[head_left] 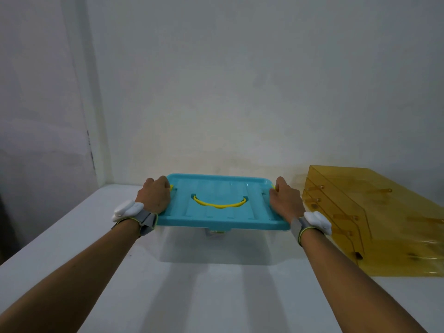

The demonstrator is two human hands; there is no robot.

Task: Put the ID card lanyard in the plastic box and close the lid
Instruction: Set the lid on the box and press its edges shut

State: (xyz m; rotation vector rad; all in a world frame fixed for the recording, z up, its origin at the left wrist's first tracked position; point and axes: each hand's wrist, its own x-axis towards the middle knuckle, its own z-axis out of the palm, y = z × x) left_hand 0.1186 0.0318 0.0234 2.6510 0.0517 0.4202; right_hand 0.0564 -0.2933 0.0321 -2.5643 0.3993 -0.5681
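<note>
A clear plastic box (pixel 216 248) stands on the white table, covered by a turquoise lid (pixel 223 212) with a yellow carry handle (pixel 219 205) lying flat on top. My left hand (pixel 155 195) grips the lid's left end over a yellow latch. My right hand (pixel 284 200) grips the right end over the other latch. A small pale shape shows through the box's front wall just under the lid; I cannot tell if it is the ID card lanyard.
A translucent amber plastic drawer unit (pixel 374 222) lies close to the box's right side. The white table (pixel 72 248) runs to a grey wall behind and a wall corner at the left. Both wrists wear grey straps with white sensors.
</note>
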